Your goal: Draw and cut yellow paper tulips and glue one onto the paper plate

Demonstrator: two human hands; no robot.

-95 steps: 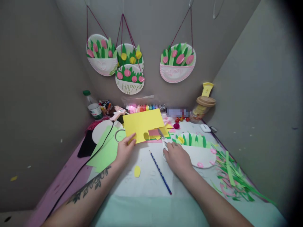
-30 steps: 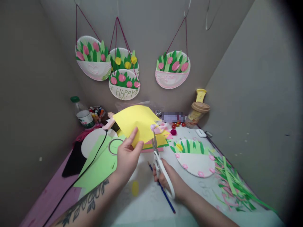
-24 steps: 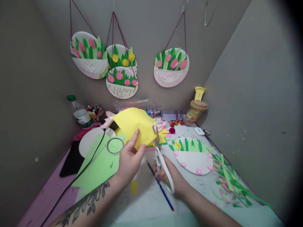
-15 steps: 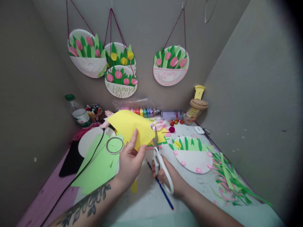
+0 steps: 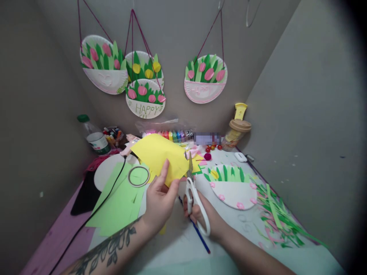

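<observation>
My left hand (image 5: 160, 200) pinches the lower edge of a yellow paper sheet (image 5: 157, 154), holding it up above the table. My right hand (image 5: 202, 214) grips white-handled scissors (image 5: 192, 191), blades pointing up and meeting the sheet's right edge. A blue pencil (image 5: 200, 237) lies on the table under my right hand. A small yellow cut-out lies under my left wrist, mostly hidden.
A paper-plate basket with green leaves (image 5: 232, 187) lies to the right, green and pink paper scraps (image 5: 281, 221) beyond it. Light green sheets (image 5: 120, 202), a tape ring (image 5: 138, 176) and a black cord (image 5: 94, 214) lie left. Bottle (image 5: 93, 135), paints and jar (image 5: 236, 131) stand at the back.
My right hand picked the scissors up off the table and brought them to the sheet's edge. My left hand lifted and turned the yellow sheet. The view shifted slightly down.
</observation>
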